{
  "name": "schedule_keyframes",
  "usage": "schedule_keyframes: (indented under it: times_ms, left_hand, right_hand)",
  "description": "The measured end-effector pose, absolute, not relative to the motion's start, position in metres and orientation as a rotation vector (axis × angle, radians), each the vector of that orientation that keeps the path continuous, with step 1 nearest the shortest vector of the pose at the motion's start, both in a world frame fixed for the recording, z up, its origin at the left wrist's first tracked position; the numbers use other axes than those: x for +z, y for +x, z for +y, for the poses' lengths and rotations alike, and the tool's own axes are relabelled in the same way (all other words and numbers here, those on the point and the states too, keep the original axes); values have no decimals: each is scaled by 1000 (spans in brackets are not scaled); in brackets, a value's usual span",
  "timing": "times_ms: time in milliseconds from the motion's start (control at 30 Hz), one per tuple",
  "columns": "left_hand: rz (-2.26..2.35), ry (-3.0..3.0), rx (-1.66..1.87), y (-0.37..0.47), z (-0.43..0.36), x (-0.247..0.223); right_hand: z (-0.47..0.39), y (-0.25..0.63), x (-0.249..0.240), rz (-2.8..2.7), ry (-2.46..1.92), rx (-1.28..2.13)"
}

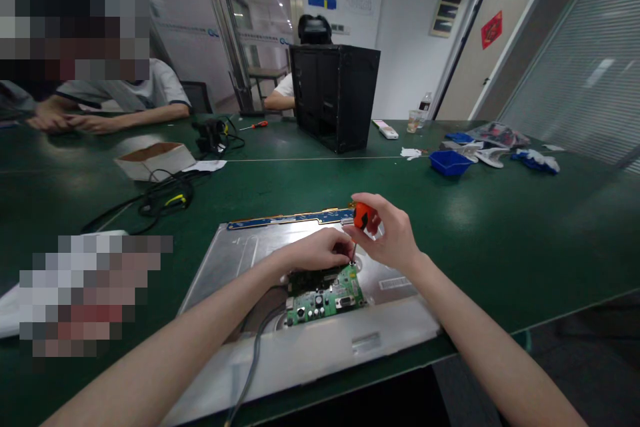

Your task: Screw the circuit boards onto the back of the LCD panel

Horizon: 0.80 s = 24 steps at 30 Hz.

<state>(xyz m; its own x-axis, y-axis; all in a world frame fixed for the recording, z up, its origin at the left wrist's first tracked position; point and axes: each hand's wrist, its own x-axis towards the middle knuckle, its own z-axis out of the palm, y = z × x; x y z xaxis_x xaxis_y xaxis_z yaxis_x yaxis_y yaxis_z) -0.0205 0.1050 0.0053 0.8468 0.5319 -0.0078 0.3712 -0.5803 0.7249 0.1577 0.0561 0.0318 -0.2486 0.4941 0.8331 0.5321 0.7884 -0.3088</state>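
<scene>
My right hand (pixel 389 230) grips the orange-and-black handle of a screwdriver (pixel 362 215), held upright with its shaft pointing down. The tip meets the upper right corner of a green circuit board (pixel 325 301). My left hand (pixel 327 250) is closed, its fingertips pinched beside the screwdriver's tip; what they hold is hidden. Beneath both hands lies a flat silver metal panel (pixel 235 260), which looks like the back of a display. Along its far edge runs a narrow blue circuit strip (pixel 290 219). A grey cable (pixel 256 353) passes from the board towards me.
A black computer case (pixel 335 97) stands across the green table (pixel 250 187). Left are an open carton (pixel 155 159), black cables (pixel 163 203) and another screwdriver (pixel 259 125). Right lie a blue tray (pixel 450 163) and gloves (pixel 537 160). People sit opposite.
</scene>
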Motion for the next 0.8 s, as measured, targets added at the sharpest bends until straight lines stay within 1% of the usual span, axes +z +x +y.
schedule_keyframes:
  times_ms: [167, 567, 800]
  left_hand:
    - [664, 2239, 249, -20, 105, 6]
    - [690, 2266, 245, -19, 103, 9]
    - [693, 2241, 249, -19, 104, 8]
  right_hand:
    - [52, 158, 35, -1930, -764, 37]
    - [56, 156, 32, -1884, -782, -16]
    - [54, 158, 33, -1939, -765, 47]
